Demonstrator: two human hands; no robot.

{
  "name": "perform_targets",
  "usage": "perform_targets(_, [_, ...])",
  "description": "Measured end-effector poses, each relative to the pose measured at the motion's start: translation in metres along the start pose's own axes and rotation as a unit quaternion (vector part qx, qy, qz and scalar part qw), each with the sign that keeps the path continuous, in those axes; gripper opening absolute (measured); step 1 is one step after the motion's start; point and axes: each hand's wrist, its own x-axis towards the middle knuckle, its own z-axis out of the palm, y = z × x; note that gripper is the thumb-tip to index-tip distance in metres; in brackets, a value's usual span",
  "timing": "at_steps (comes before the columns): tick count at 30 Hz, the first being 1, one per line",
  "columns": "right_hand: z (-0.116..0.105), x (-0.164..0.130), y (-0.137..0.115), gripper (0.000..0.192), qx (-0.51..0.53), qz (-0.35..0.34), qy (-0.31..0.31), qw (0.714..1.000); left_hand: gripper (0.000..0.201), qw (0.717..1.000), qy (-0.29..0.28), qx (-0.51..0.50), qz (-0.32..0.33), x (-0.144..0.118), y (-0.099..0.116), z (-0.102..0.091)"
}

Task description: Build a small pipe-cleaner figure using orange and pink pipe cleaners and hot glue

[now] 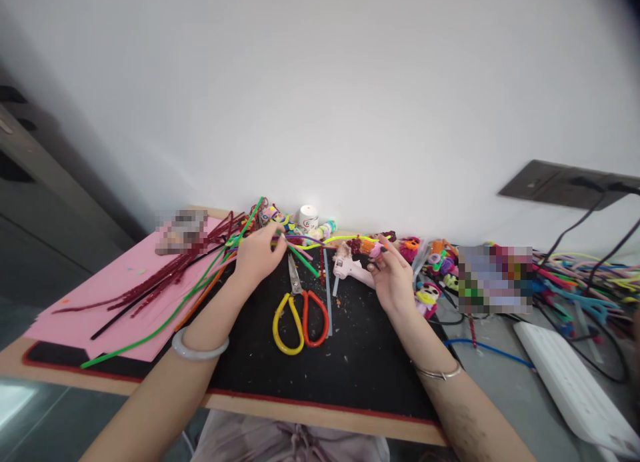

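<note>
Head view: the left hand (257,252) pinches green pipe cleaners (300,255) from the pile, fingers closed on them; the right hand (395,279) holds a small pipe-cleaner figure (376,250) upright at its fingertips, above the glue gun (350,267), scissors (300,312) lying between

Scissors (300,312) at mat (360,375) centre, glue gun (350,267) far right of them, pipe cleaners (165,282) left, paper sheet (85,302) beneath, power strip (575,382) right

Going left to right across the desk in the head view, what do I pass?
Pink sheet → dark red pipe cleaners → left hand on green pipe cleaner → scissors → glue gun → right hand holding small craft piece → white power strip.
</note>
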Motion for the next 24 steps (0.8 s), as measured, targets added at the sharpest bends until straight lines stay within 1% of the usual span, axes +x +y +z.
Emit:
perform_targets(2, [-0.001, 0.002, -0.001, 0.036, 0.014, 0.002, 0.004, 1.0, 0.024, 0.998, 0.048, 0.013, -0.031, 0.001, -0.004, -0.001])
perform_targets(4, [-0.002, 0.004, -0.002, 0.034, 0.027, 0.003, 0.011, 1.0, 0.026, 0.996, 0.078, 0.016, -0.044, 0.003, -0.01, -0.001])
perform_targets(6, [-0.002, 0.005, -0.004, 0.032, 0.044, 0.01, 0.018, 0.999, 0.027, 0.993, 0.101, 0.015, -0.061, 0.005, -0.017, -0.001])
perform_targets(9, [-0.002, 0.007, -0.007, 0.028, 0.066, 0.036, 0.015, 0.997, 0.03, 0.99, 0.116, 0.007, -0.082, 0.008, -0.027, 0.0])
perform_targets(13, [-0.003, 0.009, -0.009, 0.022, 0.097, 0.07, -0.02, 0.993, 0.04, 0.988, 0.122, 0.026, -0.097, 0.009, -0.033, 0.001])
perform_targets(17, [-0.004, 0.01, -0.011, 0.018, 0.131, 0.073, -0.052, 0.987, 0.047, 0.985, 0.114, 0.067, -0.109, 0.007, -0.031, 0.002])
perform_targets(21, [-0.007, 0.013, -0.015, 0.019, 0.156, 0.06, -0.038, 0.985, 0.046, 0.988, 0.109, 0.065, -0.085, 0.006, -0.03, 0.005])
perform_targets(23, [-0.008, 0.015, -0.019, 0.02, 0.161, 0.046, -0.018, 0.986, 0.044, 0.992, 0.1, 0.052, -0.055, 0.007, -0.031, 0.009])
perform_targets(24, [-0.009, 0.016, -0.021, 0.02, 0.163, 0.038, -0.006, 0.986, 0.042, 0.995, 0.085, 0.044, -0.036, 0.007, -0.032, 0.011])
